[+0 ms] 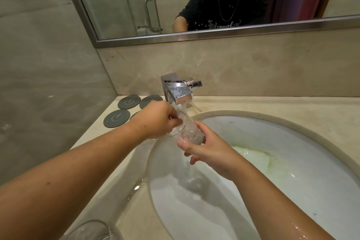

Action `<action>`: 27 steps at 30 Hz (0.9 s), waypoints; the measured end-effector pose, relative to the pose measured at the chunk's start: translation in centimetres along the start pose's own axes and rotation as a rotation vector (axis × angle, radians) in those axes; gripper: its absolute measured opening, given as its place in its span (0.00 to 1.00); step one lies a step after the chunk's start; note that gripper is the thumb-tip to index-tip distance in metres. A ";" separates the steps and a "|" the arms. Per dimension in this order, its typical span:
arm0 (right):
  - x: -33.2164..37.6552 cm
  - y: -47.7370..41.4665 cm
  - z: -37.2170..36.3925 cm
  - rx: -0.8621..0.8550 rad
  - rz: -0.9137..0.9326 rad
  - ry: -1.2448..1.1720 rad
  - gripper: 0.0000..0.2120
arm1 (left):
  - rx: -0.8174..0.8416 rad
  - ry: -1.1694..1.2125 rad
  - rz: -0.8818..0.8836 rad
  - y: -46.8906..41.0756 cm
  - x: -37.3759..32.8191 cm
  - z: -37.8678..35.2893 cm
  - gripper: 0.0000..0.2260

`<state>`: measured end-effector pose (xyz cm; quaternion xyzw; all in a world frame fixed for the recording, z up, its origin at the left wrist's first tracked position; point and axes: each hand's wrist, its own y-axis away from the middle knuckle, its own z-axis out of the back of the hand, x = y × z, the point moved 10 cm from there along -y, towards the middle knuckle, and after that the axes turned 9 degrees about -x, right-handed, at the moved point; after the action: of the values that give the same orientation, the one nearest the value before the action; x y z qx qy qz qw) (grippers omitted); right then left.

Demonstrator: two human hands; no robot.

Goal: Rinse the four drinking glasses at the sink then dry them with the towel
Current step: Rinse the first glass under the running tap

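The rinsing step is in hand. A glass [188,130] is held tilted over the sink [276,122], its mouth turned up and to the left under the stream running from the faucet [178,91]. The glass is gripped low on its body by the right hand [211,149], whose fingers [191,159] are curled round it from beneath, the thumb lying along the near side. The rim is met by the left hand [155,121]: its fingers [175,121] are bent and reach into the mouth, and the rim appears to be pinched or rubbed between them and the thumb, though the thumb cannot be clearly made out. The glass is thus enclosed at both ends, clear of the basin and just below the spout.

A second glass [91,230] is seen in part on the surface [109,187] at the near left, beside a trail of water. Whether it has been rinsed cannot be told. Dark coasters [116,118] lie at the back left. The other glasses and the towel are not in view.

By judgement, the task is at an early or middle stage, with drying not yet begun. For the next move, the glass would need to be emptied into the sink and set down upright on the surface. As wet glass is slippery, a firm hold would be called for.
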<state>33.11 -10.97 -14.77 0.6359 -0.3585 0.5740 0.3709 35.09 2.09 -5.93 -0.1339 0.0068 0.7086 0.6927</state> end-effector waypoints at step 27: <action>-2.2 0.0 -1.0 0.044 -0.346 -0.289 0.25 | 0.144 0.525 0.124 3.8 -0.3 -2.3 0.32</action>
<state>32.47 -9.97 -16.95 0.7715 -0.2812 0.4123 0.3946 31.80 1.24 -8.77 -0.2625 0.2446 0.6884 0.6304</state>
